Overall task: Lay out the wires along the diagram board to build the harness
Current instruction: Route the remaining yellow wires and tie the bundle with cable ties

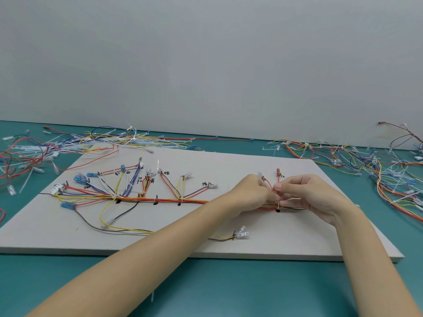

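Both hands (fingers pinching) on cable tie

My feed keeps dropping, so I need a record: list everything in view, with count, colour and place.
board: one, pale grey, flat on the table, with black hand-written marks.
harness: one, mostly red, orange and yellow wires, running along the board's middle with branches fanning off on both sides.
blue connectors: several, at the board's left end.
white plug: one, far left of the harness.
clear terminals: many, on branch ends.
zip tie: one, white, round the harness between both grips.
left pile: loose wires and white ties, mixed colours, behind the board.
right pile: tangled wires, mixed colours.
table: teal.
wall: grey.
left hand: pinches the tie.
right hand: pinches the tie.
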### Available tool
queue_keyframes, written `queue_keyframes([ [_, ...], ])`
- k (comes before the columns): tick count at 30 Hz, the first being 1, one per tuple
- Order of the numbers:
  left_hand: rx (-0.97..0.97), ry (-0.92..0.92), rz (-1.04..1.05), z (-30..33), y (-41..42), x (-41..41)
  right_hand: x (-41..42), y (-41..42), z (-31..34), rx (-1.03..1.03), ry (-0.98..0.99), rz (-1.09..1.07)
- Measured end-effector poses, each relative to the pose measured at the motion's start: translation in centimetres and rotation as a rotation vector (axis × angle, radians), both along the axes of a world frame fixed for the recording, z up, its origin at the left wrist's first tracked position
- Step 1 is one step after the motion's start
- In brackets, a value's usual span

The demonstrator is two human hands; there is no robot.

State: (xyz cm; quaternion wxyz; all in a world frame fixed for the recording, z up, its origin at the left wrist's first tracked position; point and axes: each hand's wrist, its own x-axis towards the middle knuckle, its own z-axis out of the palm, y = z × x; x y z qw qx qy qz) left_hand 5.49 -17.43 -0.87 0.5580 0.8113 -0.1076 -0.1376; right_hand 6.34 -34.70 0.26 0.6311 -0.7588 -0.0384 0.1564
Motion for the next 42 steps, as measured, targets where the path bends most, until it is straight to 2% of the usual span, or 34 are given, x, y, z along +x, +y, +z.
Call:
queue_keyframes([
  [42, -0.054, -0.040, 0.015, -0.49, -0.17, 0.11, 0.11, -0.30, -0.08, 0.005, 0.056, -0.020],
])
